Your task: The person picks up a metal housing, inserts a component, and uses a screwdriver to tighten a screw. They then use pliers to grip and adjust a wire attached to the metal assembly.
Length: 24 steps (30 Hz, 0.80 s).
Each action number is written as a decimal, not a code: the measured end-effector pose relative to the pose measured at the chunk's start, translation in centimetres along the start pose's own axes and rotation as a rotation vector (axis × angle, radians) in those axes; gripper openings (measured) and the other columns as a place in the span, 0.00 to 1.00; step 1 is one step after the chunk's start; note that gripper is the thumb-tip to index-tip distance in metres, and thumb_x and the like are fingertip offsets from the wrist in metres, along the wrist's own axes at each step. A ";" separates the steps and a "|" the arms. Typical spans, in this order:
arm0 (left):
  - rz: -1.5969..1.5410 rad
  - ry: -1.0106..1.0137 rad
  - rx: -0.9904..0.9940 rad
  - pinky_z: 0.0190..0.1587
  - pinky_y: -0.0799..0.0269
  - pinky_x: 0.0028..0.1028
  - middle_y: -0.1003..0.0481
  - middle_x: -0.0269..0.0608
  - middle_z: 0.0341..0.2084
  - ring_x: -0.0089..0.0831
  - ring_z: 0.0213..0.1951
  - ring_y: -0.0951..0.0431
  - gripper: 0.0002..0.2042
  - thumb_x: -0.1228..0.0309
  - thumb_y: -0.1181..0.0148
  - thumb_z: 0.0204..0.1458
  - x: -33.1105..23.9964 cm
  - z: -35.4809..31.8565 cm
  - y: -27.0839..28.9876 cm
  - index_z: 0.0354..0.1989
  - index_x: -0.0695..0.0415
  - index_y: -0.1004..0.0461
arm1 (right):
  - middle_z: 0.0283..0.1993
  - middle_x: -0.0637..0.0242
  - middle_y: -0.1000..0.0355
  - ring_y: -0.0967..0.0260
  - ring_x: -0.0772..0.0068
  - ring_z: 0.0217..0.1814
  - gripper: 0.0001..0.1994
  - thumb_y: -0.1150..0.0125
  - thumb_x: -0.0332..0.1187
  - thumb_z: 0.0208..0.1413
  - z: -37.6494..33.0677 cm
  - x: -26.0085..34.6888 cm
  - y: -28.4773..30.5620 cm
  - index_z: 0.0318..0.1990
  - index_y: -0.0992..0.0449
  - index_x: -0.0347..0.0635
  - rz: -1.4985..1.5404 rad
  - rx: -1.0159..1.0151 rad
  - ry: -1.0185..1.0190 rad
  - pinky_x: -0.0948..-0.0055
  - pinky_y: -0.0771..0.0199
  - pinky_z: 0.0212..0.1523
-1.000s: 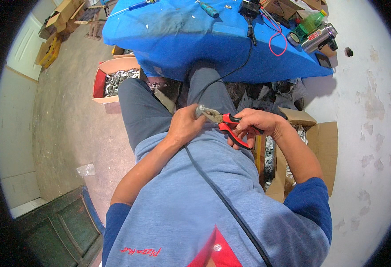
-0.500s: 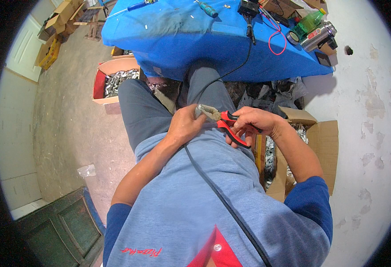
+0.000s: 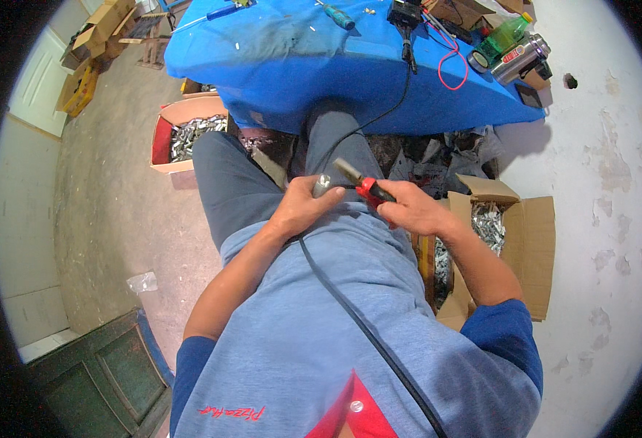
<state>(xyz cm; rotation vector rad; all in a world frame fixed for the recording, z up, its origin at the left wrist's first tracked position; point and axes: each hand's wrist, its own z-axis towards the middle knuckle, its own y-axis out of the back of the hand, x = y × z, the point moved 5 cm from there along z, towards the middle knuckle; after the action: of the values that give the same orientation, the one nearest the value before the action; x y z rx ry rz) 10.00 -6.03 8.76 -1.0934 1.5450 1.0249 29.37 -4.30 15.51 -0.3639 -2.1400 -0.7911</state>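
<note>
Over my lap, my left hand is closed around a small silver metal cylinder, its end standing up past thumb and fingers. My right hand, just to the right, grips combination pliers by their red and black handles. The plier jaws look closed and point up and left, a little apart from the cylinder. Most of the handles is hidden in my palm. A black cable runs up over my shirt to my left hand, and a cable also runs from there up to the table.
A blue-covered table stands ahead with screwdrivers, a black adapter, a green bottle and a steel flask. Boxes of small metal parts stand at left and right. A white wall rises at right.
The pliers have come away from the cylinder in my left hand and turned upward. Their handles have been squeezed together in my right hand.
</note>
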 end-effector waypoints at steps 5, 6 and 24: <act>-0.067 0.023 0.019 0.30 0.34 0.23 0.27 0.28 0.24 0.17 0.28 0.32 0.16 0.60 0.35 0.54 0.0 0.0 0.1 0.35 0.64 0.22 | 0.37 0.42 0.27 0.30 0.34 0.42 0.17 0.50 0.33 0.52 -0.6 1.0 -1.0 0.48 0.31 0.37 -0.305 -0.156 0.225 0.47 0.31 0.44; -0.062 0.045 0.027 0.32 0.32 0.24 0.25 0.30 0.25 0.18 0.29 0.30 0.17 0.60 0.36 0.54 0.0 -0.1 0.2 0.37 0.65 0.21 | 0.38 0.43 0.28 0.30 0.36 0.43 0.17 0.50 0.33 0.53 -0.6 1.0 -1.0 0.49 0.32 0.36 -0.361 -0.188 0.227 0.47 0.31 0.45; -0.121 0.099 0.085 0.34 0.31 0.23 0.24 0.31 0.27 0.18 0.30 0.29 0.15 0.63 0.39 0.52 0.0 -0.2 0.3 0.39 0.65 0.20 | 0.45 0.45 0.30 0.31 0.43 0.47 0.24 0.48 0.30 0.51 -0.6 1.0 -1.4 0.57 0.36 0.32 -0.639 -0.337 0.316 0.52 0.29 0.48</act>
<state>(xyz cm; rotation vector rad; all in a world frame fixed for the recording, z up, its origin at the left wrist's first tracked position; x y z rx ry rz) 9.68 -6.16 8.84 -1.1773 1.5660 0.8273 28.38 -5.77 15.93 0.2875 -1.8206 -1.4700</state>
